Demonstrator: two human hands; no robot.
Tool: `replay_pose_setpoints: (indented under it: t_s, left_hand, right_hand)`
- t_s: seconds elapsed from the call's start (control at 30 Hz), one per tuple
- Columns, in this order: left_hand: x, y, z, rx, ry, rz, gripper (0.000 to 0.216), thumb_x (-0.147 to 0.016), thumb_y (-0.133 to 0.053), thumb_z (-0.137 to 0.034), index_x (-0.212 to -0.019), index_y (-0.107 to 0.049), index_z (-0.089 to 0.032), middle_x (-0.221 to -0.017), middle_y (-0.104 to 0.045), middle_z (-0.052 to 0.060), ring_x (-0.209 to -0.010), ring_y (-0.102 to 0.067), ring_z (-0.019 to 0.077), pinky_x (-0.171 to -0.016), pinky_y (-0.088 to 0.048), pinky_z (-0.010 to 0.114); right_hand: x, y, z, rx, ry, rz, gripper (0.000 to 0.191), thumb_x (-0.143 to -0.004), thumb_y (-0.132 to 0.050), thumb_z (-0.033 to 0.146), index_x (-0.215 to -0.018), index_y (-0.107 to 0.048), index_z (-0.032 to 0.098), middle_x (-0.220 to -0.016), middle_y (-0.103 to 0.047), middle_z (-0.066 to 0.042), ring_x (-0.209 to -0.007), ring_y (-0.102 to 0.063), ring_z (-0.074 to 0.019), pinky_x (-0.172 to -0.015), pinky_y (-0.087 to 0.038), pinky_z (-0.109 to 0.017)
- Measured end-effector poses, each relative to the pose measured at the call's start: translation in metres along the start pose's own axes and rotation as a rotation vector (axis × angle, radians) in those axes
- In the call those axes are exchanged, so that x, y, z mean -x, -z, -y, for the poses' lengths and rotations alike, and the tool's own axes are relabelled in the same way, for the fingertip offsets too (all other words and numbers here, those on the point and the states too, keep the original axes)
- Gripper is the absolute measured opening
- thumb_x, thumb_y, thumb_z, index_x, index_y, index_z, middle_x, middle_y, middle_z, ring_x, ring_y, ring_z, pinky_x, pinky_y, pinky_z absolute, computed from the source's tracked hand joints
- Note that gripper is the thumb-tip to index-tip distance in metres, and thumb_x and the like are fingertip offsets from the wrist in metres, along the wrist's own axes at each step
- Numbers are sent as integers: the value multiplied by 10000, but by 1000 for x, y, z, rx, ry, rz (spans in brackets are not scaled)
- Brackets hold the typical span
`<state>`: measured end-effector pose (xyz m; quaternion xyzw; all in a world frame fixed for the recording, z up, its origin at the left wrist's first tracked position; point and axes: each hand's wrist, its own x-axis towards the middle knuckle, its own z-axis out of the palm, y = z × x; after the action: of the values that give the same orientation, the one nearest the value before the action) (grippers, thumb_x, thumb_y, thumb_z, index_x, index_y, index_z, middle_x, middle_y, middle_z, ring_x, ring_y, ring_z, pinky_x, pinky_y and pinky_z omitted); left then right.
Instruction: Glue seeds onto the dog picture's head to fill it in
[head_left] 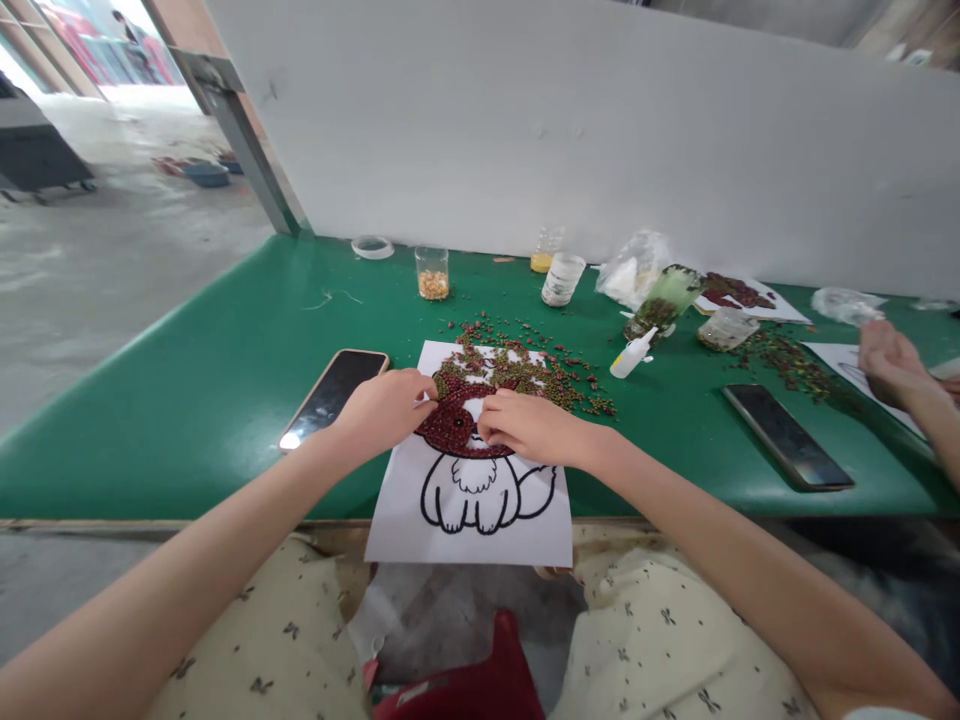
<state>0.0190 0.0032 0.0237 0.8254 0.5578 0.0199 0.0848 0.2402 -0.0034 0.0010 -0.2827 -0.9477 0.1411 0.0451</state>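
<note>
A white sheet with a black-outlined animal drawing (pixel 474 490) lies in front of me, its near edge past the table's edge. Dark red beans (pixel 448 424) cover much of the animal's head. Loose green and red beans (pixel 555 380) are scattered over the sheet's top and the table beyond. My left hand (pixel 394 405) is at the left side of the head, thumb and fingertips drawn together. My right hand (pixel 525 425) rests over the head's right side with its fingers curled in. Whatever either hand's fingertips may hold is too small or hidden to see.
A phone (pixel 334 395) lies left of the sheet, another phone (pixel 787 437) to the right. Behind stand a cup of corn kernels (pixel 433 275), a white-banded cup (pixel 562 280), a green bottle (pixel 664 300) and a glue bottle (pixel 634 353). A co-worker's hand (pixel 892 365) is at far right.
</note>
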Motion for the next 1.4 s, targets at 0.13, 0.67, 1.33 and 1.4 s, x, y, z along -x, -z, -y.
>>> replay_pose_setpoints:
  t_s: [0.13, 0.67, 1.33, 1.4]
  left_hand:
    - [0, 0, 0, 3, -2, 2, 246, -836, -444, -314, -909, -660, -222, -898, -659, 24, -782, -589, 187, -611, -398, 264]
    - [0, 0, -1, 4, 4, -7, 232, -831, -449, -310, -891, -657, -225, -904, -649, 22, -804, -581, 192, -615, -385, 270]
    - [0, 0, 0, 1, 1, 7, 276, -824, -422, -332, -909, -659, -218, -905, -656, 39, -805, -589, 198, -640, -422, 272]
    - [0, -1, 0, -2, 4, 8, 278, -822, -423, -328, -916, -659, -216, -911, -657, 42, -809, -589, 196, -646, -424, 270]
  right_hand:
    - [0, 1, 0, 4, -12, 28, 124, -883, -467, 140, -838, -581, 160, -898, -553, -54, -835, -454, -161, -755, -346, -281]
    - [3, 8, 1, -29, -68, 75, 152, -881, -468, 136, -814, -603, 156, -860, -578, -55, -847, -454, -168, -694, -331, -268]
    - [4, 10, 2, -34, -71, 81, 149, -881, -479, 156, -805, -607, 163, -877, -578, -57, -858, -472, -171, -722, -351, -276]
    - [5, 10, 3, -40, -74, 82, 145, -878, -484, 154, -798, -605, 163, -869, -578, -56, -853, -472, -170, -719, -350, -276]
